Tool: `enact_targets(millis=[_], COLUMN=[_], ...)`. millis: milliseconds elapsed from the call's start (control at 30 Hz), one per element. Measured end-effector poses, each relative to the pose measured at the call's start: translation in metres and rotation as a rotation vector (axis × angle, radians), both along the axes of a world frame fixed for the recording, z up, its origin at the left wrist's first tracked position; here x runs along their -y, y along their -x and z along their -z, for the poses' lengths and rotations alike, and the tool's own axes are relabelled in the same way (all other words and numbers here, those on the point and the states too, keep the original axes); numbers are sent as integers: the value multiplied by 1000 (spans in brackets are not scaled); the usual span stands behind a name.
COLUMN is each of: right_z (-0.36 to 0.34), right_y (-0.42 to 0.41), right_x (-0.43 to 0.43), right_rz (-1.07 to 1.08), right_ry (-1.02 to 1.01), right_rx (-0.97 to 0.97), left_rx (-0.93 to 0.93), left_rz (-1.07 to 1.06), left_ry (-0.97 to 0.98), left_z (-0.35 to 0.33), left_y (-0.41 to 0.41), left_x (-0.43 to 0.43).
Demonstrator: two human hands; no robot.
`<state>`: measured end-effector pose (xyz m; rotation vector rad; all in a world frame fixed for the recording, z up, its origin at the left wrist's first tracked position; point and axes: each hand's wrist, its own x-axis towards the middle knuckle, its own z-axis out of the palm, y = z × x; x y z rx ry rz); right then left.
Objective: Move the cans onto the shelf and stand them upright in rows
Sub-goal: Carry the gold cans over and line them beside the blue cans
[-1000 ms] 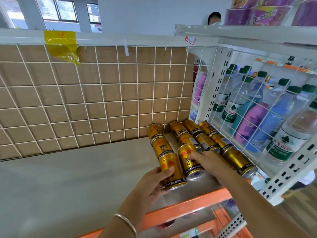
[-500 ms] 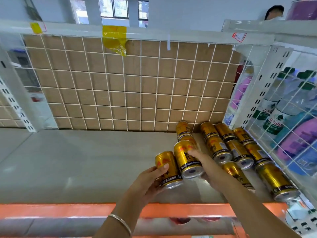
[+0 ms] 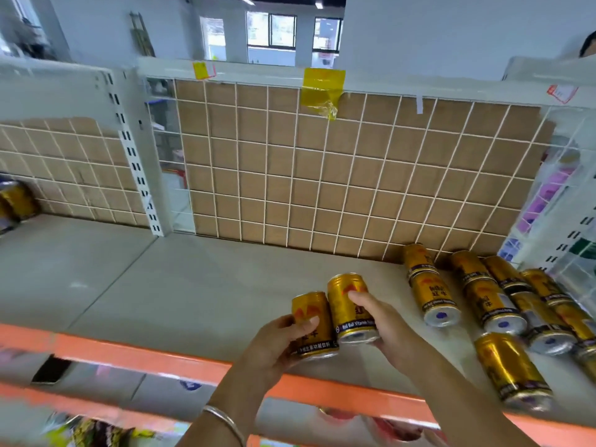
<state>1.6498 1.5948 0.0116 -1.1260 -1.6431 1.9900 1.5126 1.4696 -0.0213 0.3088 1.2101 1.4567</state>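
i see my left hand [image 3: 277,345] wrapped round one gold can [image 3: 311,321] and my right hand [image 3: 385,327] wrapped round a second can [image 3: 348,301]. the two touch, side by side, over the front of the shelf [image 3: 193,285]. more cans [image 3: 435,298] lie on their sides at the right, near the wire back [image 3: 322,175].

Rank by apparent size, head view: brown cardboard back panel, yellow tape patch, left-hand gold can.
Brown cardboard back panel: largest.
Gold can in left hand and yellow tape patch: look alike; can nearer, so unranked.
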Motion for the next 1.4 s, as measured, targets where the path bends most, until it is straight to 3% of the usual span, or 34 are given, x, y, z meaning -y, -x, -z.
enact_targets(millis=[367,733,1133,1400], right_z=[2,2,-10,-8], right_y=[139,278,417,494], right_x=[88,179,199,207], right_rz=[-130,-294,-533,-623], right_ry=[-122,-222,-356,-317], right_rx=[7,-38,-67,-81], left_rx=[-81,-275,-351,-393], left_rz=[-219,-410,-646,-706], left_ry=[-81,-146,-196,-163], left_z=[0,-3,1,4], left_y=[123,236,341,413], left_x=[114,220,255,267])
